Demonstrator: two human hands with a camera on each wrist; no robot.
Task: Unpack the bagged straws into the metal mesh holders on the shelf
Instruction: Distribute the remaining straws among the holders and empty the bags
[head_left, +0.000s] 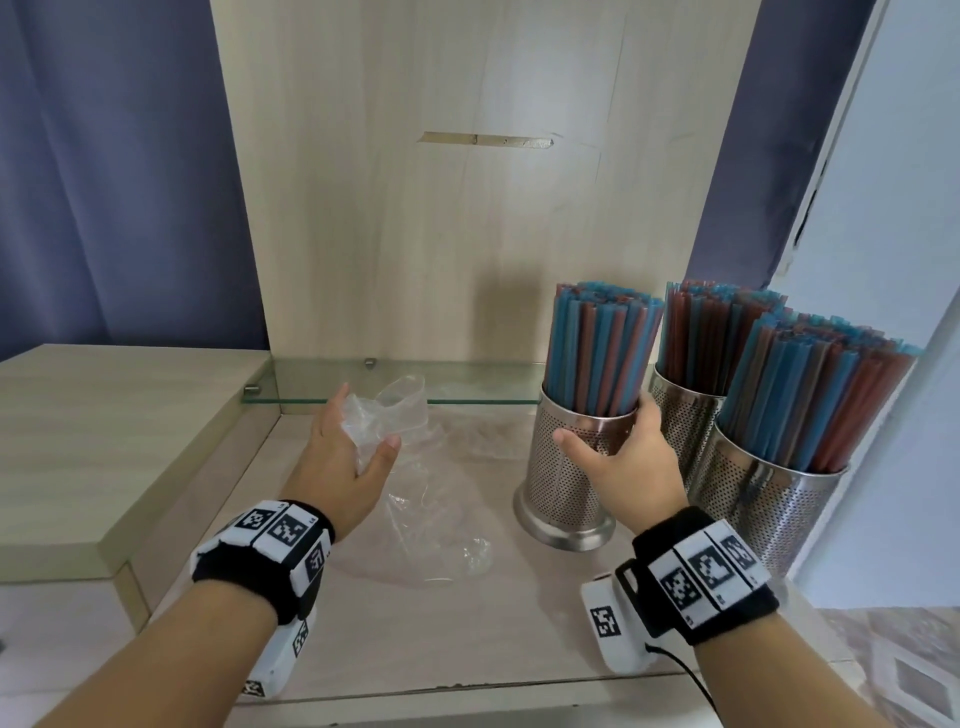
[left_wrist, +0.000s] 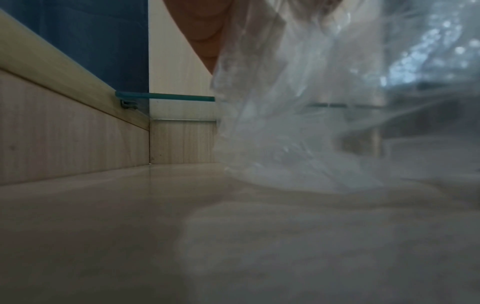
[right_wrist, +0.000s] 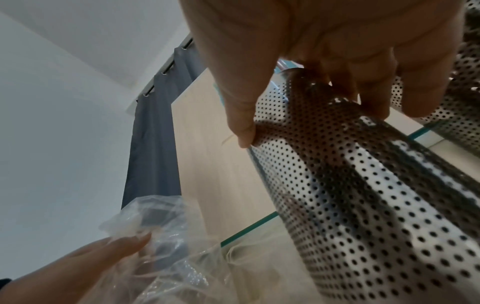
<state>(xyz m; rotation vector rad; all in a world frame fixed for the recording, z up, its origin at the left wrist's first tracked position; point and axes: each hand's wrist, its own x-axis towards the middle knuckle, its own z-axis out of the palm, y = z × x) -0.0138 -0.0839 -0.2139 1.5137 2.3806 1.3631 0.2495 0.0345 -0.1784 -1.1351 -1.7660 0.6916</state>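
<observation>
My right hand (head_left: 607, 425) grips the upper wall of a perforated metal holder (head_left: 563, 488), thumb on the front and fingers round the right side. The holder stands on the wooden shelf (head_left: 519, 623), full of upright blue and red straws (head_left: 597, 343). The right wrist view shows the same right hand (right_wrist: 311, 92) on the holder (right_wrist: 363, 195). My left hand (head_left: 363, 427) holds a crumpled, empty clear plastic bag (head_left: 397, 410) between thumb and fingers, left of the holder. That bag (left_wrist: 298, 123) fills the right of the left wrist view.
Two more mesh holders (head_left: 685, 421) (head_left: 769, 504) packed with straws stand at the right against the wall. More clear plastic (head_left: 436, 540) lies flat on the shelf between my hands. A glass shelf (head_left: 467, 382) runs along the back, and a raised wooden ledge (head_left: 104, 441) sits left.
</observation>
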